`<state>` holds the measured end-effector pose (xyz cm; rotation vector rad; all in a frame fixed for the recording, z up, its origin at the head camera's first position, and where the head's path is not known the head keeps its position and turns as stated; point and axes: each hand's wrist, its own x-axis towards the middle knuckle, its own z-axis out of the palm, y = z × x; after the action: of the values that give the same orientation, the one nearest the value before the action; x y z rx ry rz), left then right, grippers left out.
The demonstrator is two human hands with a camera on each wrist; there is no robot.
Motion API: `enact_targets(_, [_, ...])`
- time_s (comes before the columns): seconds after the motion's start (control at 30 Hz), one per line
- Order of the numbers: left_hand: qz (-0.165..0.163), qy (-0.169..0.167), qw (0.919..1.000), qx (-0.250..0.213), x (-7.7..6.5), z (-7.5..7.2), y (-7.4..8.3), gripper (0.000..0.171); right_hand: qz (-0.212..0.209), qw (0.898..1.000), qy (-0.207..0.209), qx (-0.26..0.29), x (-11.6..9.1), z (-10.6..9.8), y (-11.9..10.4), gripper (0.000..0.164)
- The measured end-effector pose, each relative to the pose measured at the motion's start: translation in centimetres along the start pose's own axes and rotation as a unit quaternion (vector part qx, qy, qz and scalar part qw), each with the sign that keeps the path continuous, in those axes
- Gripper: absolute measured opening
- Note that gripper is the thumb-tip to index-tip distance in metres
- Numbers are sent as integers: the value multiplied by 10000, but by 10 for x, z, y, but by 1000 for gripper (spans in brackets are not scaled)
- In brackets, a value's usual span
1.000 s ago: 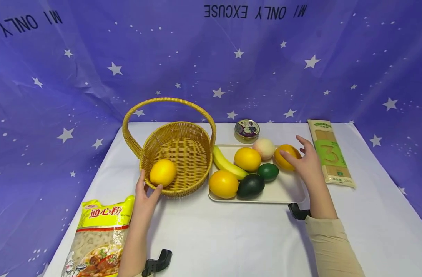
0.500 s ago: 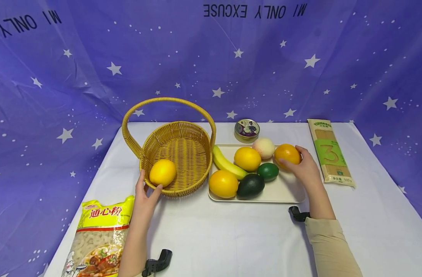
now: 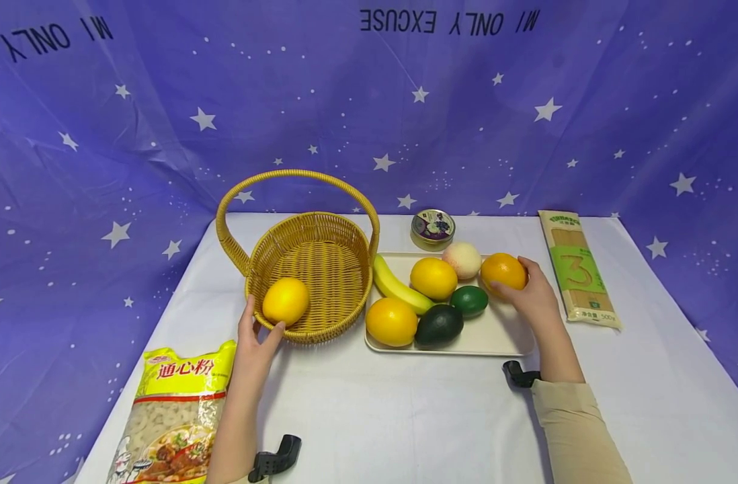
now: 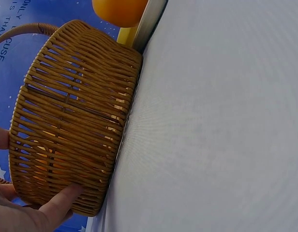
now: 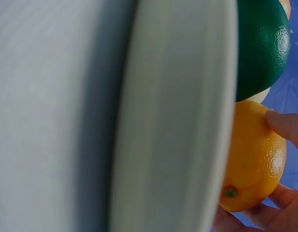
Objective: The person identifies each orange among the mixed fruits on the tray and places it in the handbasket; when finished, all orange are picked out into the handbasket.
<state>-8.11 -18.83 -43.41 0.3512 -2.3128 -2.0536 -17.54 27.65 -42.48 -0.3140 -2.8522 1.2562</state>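
Observation:
My left hand (image 3: 254,346) holds the near left side of a wicker basket (image 3: 339,321). In the left wrist view, a finger of that hand (image 4: 28,215) presses the woven wall (image 4: 76,116) and another fingertip lies at the rim. Inside the basket sits a yellow-orange fruit (image 3: 286,301). My right hand (image 3: 535,296) grips an orange (image 3: 503,272) at the right end of a cream tray (image 3: 496,339). The right wrist view has the thumb on one side of this orange (image 5: 255,154) and fingers round the other.
On the tray lie a banana (image 3: 396,288), two yellow-orange fruits (image 3: 391,322), a peach (image 3: 462,260), and two dark green fruits (image 3: 439,325). Behind it stands a round tin (image 3: 433,228). A noodle pack (image 3: 579,269) lies right, a macaroni bag (image 3: 172,417) front left.
My right hand has come down onto the orange and its fingers have closed round it. The left hand and the basket have stayed in place.

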Motion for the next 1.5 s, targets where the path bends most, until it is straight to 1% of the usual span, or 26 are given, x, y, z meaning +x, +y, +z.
enact_targets(0.3, [-58,-15,10000,61,0,-1,1,81,87,9997,174,119,2,2,2,89])
enact_targets(0.47, [-52,-11,10000,39,0,-1,-1,81,215,9990,222,322,0,0,3,92])
enact_targets(0.57, [-57,-4,10000,15,0,-1,-1,82,173,9985,263,441,-2,-2,1,91])
enact_targets(0.67, [-40,3,10000,3,0,-1,-1,81,20,9982,321,510,-5,-4,-3,89])
enact_targets(0.8, [-6,-14,10000,8,0,-1,-1,81,-264,9969,391,637,-9,-5,-15,86])
enact_targets(0.9, [-7,-30,10000,18,0,-2,-1,81,-415,9954,419,753,-14,-4,-28,84])
enact_targets(1.1, [-10,-38,10000,10,1,-2,-1,82,-622,9922,311,1030,-22,-2,-57,82])
enact_targets(1.27, [7,-22,10000,68,-1,-1,-1,81,-963,9855,99,1396,-31,3,-82,78])
enact_targets(1.5, [20,-13,9999,117,-2,-1,-1,81,-1368,9745,-467,1718,-37,17,-114,75])
